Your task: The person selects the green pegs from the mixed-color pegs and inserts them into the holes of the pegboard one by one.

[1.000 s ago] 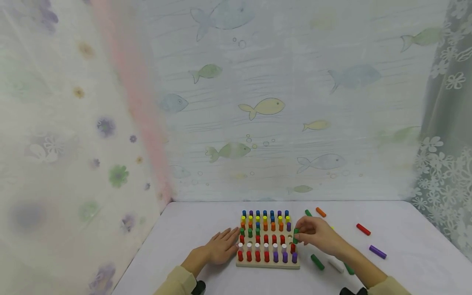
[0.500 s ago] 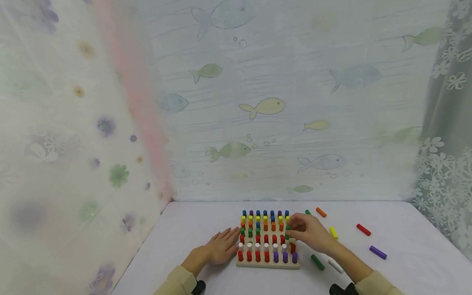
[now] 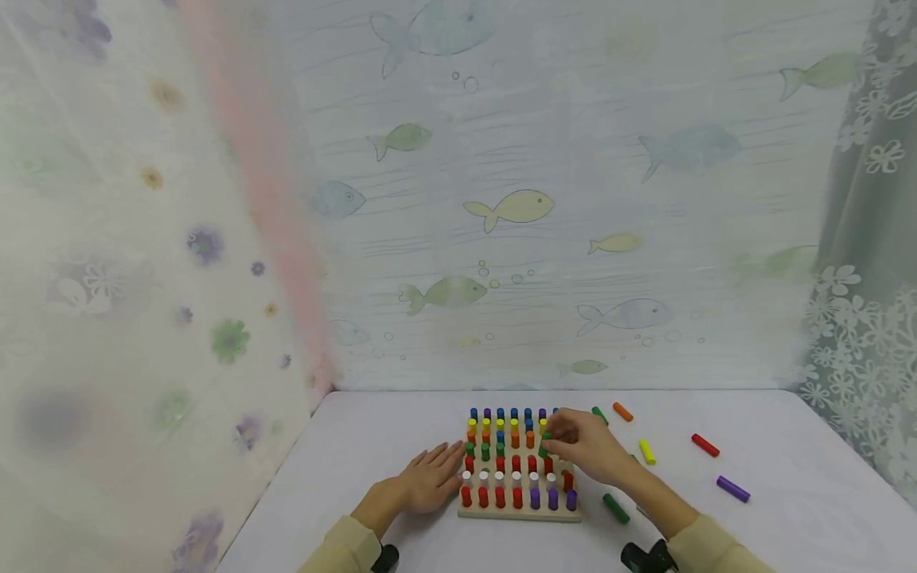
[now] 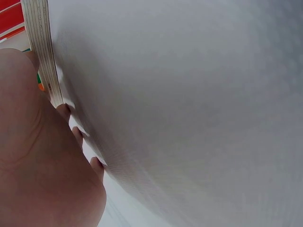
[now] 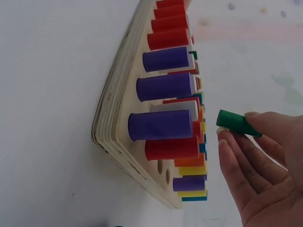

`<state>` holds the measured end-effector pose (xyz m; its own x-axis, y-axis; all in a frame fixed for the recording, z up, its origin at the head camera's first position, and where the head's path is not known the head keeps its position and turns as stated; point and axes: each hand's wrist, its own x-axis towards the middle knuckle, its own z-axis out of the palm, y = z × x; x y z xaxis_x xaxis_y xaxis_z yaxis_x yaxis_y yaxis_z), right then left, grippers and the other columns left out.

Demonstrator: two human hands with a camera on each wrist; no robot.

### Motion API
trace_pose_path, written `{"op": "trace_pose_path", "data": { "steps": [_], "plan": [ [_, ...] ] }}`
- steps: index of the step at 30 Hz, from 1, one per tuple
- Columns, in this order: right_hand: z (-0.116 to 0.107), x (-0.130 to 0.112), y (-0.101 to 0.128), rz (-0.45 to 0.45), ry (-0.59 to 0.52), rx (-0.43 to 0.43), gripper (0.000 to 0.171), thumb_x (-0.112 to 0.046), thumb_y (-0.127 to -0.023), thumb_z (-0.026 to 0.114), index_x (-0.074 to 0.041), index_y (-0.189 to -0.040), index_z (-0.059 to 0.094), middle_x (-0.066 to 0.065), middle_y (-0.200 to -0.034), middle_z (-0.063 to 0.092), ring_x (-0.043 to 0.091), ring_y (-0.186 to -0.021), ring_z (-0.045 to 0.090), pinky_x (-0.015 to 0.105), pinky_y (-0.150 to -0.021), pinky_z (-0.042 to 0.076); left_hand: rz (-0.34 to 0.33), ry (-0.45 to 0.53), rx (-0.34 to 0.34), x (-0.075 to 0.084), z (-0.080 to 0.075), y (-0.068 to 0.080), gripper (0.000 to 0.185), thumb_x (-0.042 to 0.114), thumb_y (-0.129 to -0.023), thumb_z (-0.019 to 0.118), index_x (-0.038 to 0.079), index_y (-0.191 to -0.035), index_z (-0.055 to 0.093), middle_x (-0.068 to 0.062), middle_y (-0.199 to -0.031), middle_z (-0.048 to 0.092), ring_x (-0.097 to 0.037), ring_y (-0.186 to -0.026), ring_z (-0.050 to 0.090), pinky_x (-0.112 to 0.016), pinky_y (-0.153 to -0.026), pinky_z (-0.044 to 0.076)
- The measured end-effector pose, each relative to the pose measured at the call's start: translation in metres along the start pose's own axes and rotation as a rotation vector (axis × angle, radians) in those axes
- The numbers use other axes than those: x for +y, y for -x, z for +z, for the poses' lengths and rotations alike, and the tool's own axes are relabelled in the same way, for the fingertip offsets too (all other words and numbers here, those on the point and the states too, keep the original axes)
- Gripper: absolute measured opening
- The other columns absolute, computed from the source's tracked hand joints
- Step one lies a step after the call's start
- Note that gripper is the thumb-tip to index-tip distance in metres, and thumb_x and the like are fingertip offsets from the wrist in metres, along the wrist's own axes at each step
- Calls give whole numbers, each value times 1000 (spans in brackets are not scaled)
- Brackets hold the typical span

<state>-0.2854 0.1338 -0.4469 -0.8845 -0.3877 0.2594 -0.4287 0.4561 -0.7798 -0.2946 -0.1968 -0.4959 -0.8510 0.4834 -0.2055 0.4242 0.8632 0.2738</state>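
A wooden pegboard (image 3: 519, 516) stands on the white table, with rows of coloured pegs upright in its holes. My right hand (image 3: 591, 447) pinches a green peg (image 5: 234, 122) between thumb and fingers, above the board's right half. In the right wrist view the peg is apart from the pegs in the board. Flat on the table, my left hand (image 3: 432, 480) lies with fingers extended at the board's left edge. The left wrist view shows its fingertips (image 4: 97, 165) close along the wooden side (image 4: 40, 47).
Loose pegs lie right of the board: a red peg (image 3: 705, 445), a purple peg (image 3: 734, 489), a yellow peg (image 3: 648, 452), an orange peg (image 3: 623, 411) and several green ones, one green peg (image 3: 616, 508) nearer the front. A fish-patterned curtain (image 3: 573, 239) hangs behind the table.
My right hand has carried the green peg leftward, from the board's right edge to over the rows near its middle right. My left hand has stayed in place.
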Motion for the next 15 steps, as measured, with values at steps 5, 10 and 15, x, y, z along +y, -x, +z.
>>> {"op": "trace_pose_path", "data": {
  "steps": [5,10,15],
  "plan": [
    [6,1,-5,-14,32,26,14,-14,-95,74,-5,-104,68,-1,-93,71,13,-83,69,20,-73,56,9,15,1,-2,1,-1,66,51,-109,31,16,-165,22,-1,-170,22,-28,-157,17,-58,-125,15],
    [13,4,-10,-10,22,35,14,-14,-96,73,-5,-104,68,-1,-93,72,13,-83,68,22,-73,57,12,10,4,-5,3,-2,67,53,-109,31,17,-165,21,0,-171,22,-29,-157,17,-59,-124,15],
    [19,6,-15,-3,3,34,11,-10,-95,73,-4,-103,67,0,-94,72,14,-83,68,23,-73,58,-5,8,0,-7,6,-5,66,52,-108,33,19,-165,22,2,-170,22,-27,-157,17,-57,-125,16]
  ]
}}
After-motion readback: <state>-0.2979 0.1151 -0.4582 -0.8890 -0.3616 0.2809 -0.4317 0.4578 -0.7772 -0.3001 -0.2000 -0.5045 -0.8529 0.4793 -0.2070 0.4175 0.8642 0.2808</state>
